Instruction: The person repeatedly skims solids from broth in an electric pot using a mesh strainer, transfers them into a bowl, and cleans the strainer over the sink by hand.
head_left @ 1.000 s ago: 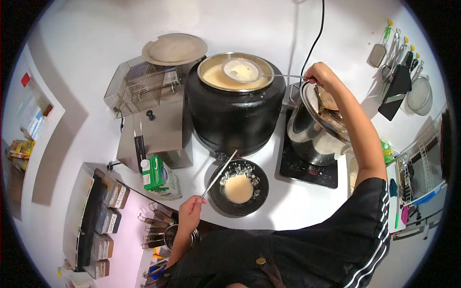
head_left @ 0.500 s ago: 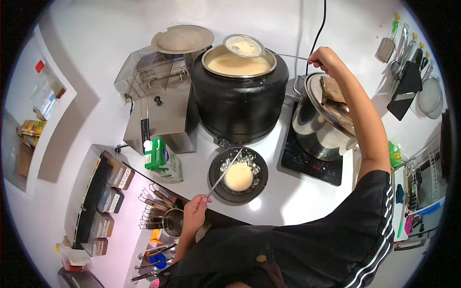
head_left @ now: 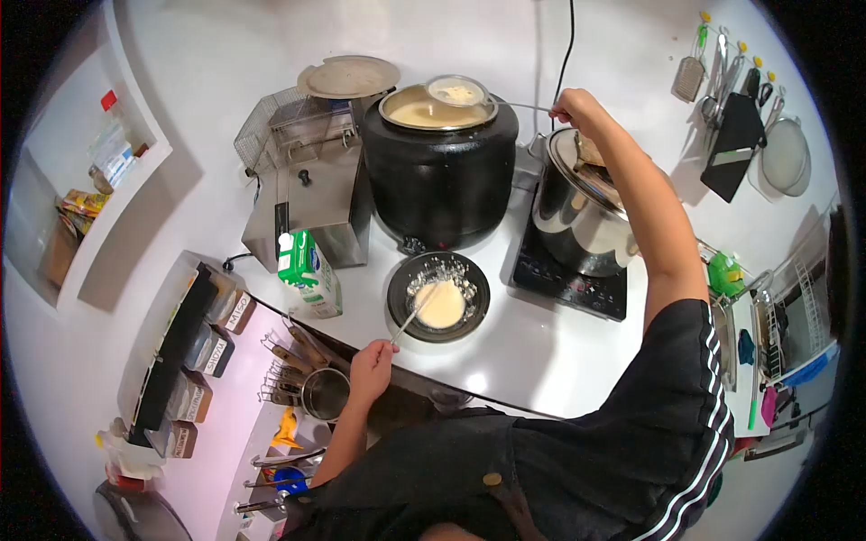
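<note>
In my right hand (head_left: 579, 109), closed high on the right, is the thin handle of a round strainer (head_left: 457, 90). Its mesh bowl holds pale lumps and hangs over the open mouth of a black soup kettle (head_left: 439, 176) with creamy liquid (head_left: 431, 113) inside. My left hand (head_left: 371, 370) grips a slim metal utensil (head_left: 414, 316); its exact kind is unclear. The far end reaches into a black bowl (head_left: 397, 317) on the counter. A pool of creamy liquid (head_left: 441, 308) lies in that bowl, with whitish bits around it.
A green-and-white carton (head_left: 309, 276) stands left of the bowl, before a steel fryer (head_left: 334, 212) with wire baskets (head_left: 284, 126). At right, a lidded steel pot (head_left: 577, 225) sits on an induction cooker (head_left: 573, 293). Utensils (head_left: 740, 126) hang on the right wall.
The lumps in the strainer have shrunk to a smaller clump. The utensil in my left hand has shifted within the bowl. The camera view has moved slightly.
</note>
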Demonstrator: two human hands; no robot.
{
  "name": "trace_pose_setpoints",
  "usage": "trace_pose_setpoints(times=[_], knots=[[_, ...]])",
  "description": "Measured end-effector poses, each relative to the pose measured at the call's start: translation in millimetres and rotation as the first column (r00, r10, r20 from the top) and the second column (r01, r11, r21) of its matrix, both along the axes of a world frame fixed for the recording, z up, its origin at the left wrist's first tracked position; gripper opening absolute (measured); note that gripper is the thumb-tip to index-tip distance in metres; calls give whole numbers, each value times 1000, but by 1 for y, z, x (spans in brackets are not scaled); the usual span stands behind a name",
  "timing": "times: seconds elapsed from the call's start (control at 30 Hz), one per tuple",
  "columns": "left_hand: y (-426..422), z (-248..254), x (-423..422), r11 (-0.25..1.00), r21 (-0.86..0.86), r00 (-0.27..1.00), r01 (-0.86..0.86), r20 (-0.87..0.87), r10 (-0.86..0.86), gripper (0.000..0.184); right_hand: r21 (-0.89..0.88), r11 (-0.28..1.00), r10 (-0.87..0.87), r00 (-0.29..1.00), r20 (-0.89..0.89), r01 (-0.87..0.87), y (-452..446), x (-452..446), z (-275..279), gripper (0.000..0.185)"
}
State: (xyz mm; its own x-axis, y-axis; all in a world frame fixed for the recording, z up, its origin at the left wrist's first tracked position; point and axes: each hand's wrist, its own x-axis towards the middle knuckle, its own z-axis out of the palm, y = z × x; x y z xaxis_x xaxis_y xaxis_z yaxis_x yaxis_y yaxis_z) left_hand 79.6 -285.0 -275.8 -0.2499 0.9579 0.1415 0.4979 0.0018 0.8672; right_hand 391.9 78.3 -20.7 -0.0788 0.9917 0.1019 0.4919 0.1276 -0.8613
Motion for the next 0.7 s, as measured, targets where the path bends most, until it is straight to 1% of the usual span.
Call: trace_pose_setpoints(times=[0.03, 0.1, 0.17, 0.2, 0.23, 0.27, 0.3, 0.37, 0.4, 0.43, 0.5, 0.57, 0.63, 0.7], knots=[[-1, 2, 2, 1000, -23, 1000, -20, -21, 19, 21, -25, 999, -26, 1000, -18, 25, -9, -3, 5, 13], [-2, 3, 2, 1000, 7, 1000, -27, -9, 27, 21, -43, 998, -58, 998, -36, 56, -38, -12, 17, 13], [-2, 7, 1, 996, -66, 997, -58, 54, 61, 21, -6, 1000, -21, 995, -100, 20, -73, -19, 20, 12], [5, -6, -4, 997, -62, 996, -54, 61, 58, 21, -6, 1000, -12, 995, -101, 12, -86, -21, 17, 13], [13, -29, -12, 996, 65, 995, -67, 73, 63, 22, -12, 1000, -15, 996, -89, 14, -99, -21, 12, 13], [12, -46, -14, 981, 175, 993, -85, 90, 70, 22, -84, 996, -6, 990, -139, -6, -124, -26, 9, 14], [10, -32, -11, 985, 147, 996, -89, 2, 89, 24, -167, 986, -4, 983, -184, -28, -148, -29, 0, 15], [8, -24, -2, 991, 19, 981, -129, 148, 125, 26, -218, 972, 69, 992, -102, -90, -177, -26, -31, 17], [7, -24, 3, 989, 73, 969, -131, 219, 112, 26, -276, 956, 82, 993, -80, -101, -186, -22, -54, 16], [6, -23, 9, 989, 37, 952, -146, 276, 130, 25, -326, 939, 94, 993, -66, -110, -195, -16, -78, 16], [5, -28, 19, 987, 44, 948, -153, 289, 134, 23, -345, 922, 110, 972, -207, -178, -234, -18, -119, 15], [6, -41, 27, 986, 26, 948, -163, 282, 149, 23, -388, 913, 80, 989, -123, -122, -255, -14, -157, 12], [1, -41, 39, 986, 14, 951, -167, 267, 157, 23, -392, 912, 37, 976, -214, -121, -282, -13, -167, 10], [-5, -23, 57, 979, -75, 923, -191, 326, 205, 24, -379, 918, 9, 964, -267, -114, -285, 4, -186, 12]])
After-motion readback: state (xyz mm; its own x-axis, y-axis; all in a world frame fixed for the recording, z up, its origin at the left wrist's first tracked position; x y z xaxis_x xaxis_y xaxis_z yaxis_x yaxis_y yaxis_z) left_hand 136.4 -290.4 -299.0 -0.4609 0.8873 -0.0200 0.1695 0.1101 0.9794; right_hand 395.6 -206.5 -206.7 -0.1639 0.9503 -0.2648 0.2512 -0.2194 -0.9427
